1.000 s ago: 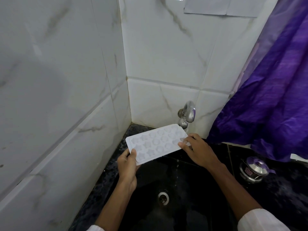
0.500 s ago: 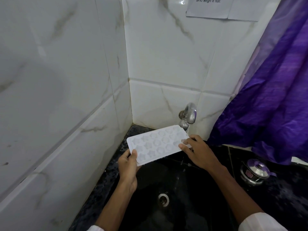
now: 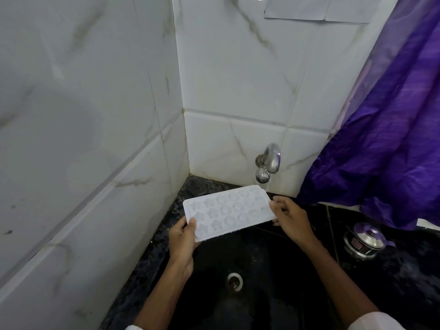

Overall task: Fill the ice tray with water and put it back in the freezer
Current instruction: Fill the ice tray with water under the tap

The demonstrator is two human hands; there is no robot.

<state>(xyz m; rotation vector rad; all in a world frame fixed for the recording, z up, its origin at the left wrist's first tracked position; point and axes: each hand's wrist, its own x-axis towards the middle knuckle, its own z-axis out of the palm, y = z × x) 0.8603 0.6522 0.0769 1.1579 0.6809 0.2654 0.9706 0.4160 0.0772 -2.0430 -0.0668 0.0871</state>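
The white ice tray (image 3: 228, 211) is held in the air just below and to the left of the wall tap (image 3: 267, 163), over the black sink (image 3: 273, 301), with its far right corner nearly under the tap's spout. A thin pale streak hangs from the spout at that corner and looks like running water, though it is too faint to be sure. The tray lies roughly level with its open side up, showing rows of star and round moulds; whether they hold water cannot be told. The left hand (image 3: 183, 244) grips the corner of the tray farthest from the tap, thumb laid on top of the rim and fingers curled beneath. The right hand (image 3: 289, 219) pinches the short edge nearest the tap, thumb on the top face and the other fingers bent against the edge and underside. Well below the tap, the round metal drain (image 3: 235, 281) sits in the sink's floor. To the right of the tap hangs a purple curtain (image 3: 392, 139), and below it a small steel pot with a lid (image 3: 364, 241) stands on the dark speckled tabletop (image 3: 409, 277). White marbled tiles (image 3: 238, 79) cover the wall behind and left of the tap, and a sheet of paper (image 3: 297, 8) is stuck high above it. A white sleeve (image 3: 376, 322) shows on the right arm.
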